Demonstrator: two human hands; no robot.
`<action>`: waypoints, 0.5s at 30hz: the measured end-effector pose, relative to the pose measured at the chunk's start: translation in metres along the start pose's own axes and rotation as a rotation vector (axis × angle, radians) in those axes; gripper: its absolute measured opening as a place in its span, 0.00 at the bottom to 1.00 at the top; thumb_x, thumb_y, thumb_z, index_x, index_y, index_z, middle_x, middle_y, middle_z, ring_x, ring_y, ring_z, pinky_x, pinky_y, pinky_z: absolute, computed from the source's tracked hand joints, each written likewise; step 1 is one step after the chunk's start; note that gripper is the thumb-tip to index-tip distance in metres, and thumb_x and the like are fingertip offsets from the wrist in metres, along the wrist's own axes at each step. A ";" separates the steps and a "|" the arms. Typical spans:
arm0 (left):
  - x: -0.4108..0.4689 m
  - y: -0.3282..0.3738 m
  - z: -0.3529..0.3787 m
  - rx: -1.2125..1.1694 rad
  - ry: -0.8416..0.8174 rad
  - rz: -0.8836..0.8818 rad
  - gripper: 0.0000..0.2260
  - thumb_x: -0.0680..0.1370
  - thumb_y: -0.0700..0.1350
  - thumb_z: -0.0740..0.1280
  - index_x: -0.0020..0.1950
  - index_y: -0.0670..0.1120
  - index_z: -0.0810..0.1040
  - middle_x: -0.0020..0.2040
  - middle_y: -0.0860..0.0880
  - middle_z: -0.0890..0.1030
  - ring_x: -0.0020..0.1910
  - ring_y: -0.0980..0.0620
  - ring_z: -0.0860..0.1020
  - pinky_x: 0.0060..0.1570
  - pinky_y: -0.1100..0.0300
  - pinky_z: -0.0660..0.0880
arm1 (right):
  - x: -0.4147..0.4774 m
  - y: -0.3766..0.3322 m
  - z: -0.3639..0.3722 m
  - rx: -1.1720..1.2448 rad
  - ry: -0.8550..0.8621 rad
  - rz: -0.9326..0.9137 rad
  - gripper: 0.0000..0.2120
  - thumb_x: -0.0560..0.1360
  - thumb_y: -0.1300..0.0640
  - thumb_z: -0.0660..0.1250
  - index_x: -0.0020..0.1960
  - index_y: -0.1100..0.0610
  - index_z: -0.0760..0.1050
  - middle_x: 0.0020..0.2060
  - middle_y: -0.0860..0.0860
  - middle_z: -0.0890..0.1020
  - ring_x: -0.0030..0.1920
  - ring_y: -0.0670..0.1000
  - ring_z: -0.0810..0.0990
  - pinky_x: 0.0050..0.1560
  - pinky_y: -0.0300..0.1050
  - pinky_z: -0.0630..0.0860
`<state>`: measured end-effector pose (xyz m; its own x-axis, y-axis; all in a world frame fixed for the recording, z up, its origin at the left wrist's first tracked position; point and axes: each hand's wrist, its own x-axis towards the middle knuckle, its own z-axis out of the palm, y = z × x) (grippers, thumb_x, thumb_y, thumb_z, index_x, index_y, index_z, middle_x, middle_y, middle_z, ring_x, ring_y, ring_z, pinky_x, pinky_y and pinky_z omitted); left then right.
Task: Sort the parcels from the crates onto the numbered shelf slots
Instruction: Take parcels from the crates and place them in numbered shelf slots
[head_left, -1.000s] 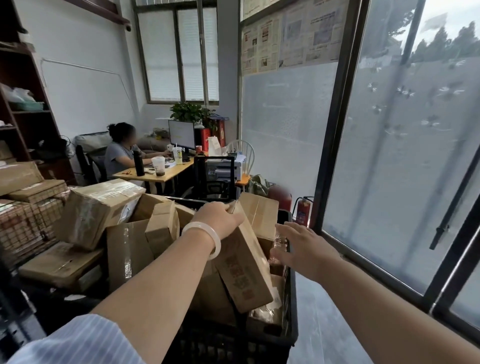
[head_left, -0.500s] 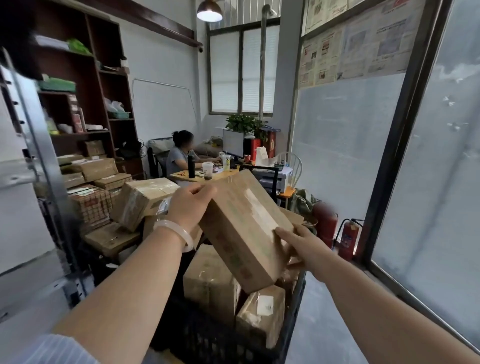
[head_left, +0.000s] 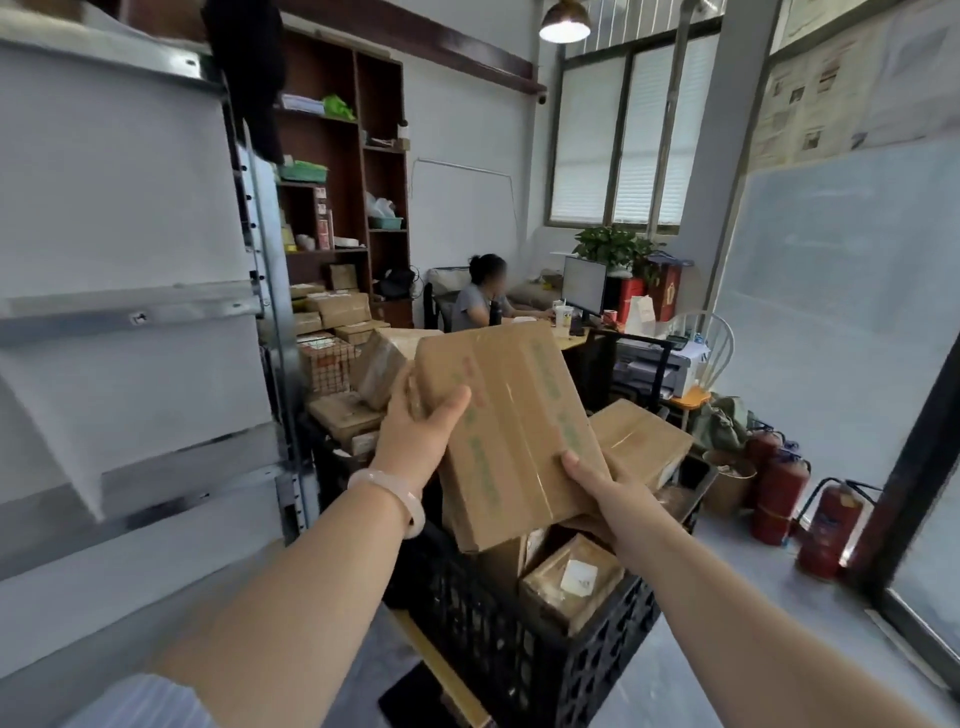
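Both hands are holding one brown parcel (head_left: 511, 431) above the black crate (head_left: 519, 649).

The left hand (head_left: 415, 436) is gripping the parcel's corner at 10 o'clock, thumb lying across the top face. The right hand (head_left: 608, 493) is gripping its edge at 4 o'clock, fingers hidden underneath. The taped parcel is tilting mid-frame, clear of the crate at 6 o'clock, where more parcels (head_left: 571, 577) are lying. A grey shelf rack (head_left: 130, 312) is standing at 9 o'clock and red fire extinguishers (head_left: 826, 530) at 4 o'clock.

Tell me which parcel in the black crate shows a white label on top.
The small parcel low in the crate, beneath the right hand; the others' tops show bare cardboard and tape.
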<state>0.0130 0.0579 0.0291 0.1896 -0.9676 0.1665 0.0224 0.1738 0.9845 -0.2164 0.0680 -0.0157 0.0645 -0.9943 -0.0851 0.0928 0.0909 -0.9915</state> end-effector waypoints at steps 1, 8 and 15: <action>-0.012 -0.010 -0.004 -0.008 -0.023 -0.029 0.38 0.69 0.62 0.75 0.76 0.58 0.63 0.64 0.60 0.76 0.62 0.57 0.76 0.61 0.55 0.73 | -0.001 0.002 0.010 -0.038 0.009 -0.020 0.46 0.55 0.35 0.77 0.69 0.48 0.69 0.58 0.51 0.81 0.57 0.54 0.82 0.55 0.55 0.81; -0.043 -0.022 -0.077 -0.076 -0.009 -0.019 0.22 0.72 0.54 0.75 0.65 0.59 0.76 0.54 0.57 0.85 0.53 0.55 0.84 0.53 0.54 0.79 | 0.000 0.002 0.072 -0.213 -0.192 0.082 0.50 0.56 0.28 0.74 0.74 0.42 0.65 0.61 0.44 0.75 0.57 0.48 0.77 0.56 0.47 0.77; -0.063 -0.018 -0.136 0.367 0.390 0.071 0.18 0.74 0.55 0.74 0.62 0.61 0.74 0.57 0.58 0.79 0.60 0.52 0.78 0.57 0.56 0.76 | -0.002 0.019 0.158 -0.297 -0.170 -0.151 0.52 0.58 0.37 0.80 0.76 0.48 0.62 0.61 0.45 0.77 0.57 0.49 0.78 0.53 0.46 0.80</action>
<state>0.1342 0.1407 -0.0062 0.5302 -0.8038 0.2698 -0.3353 0.0936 0.9375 -0.0575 0.0803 -0.0185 0.2380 -0.9696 0.0572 -0.1765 -0.1011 -0.9791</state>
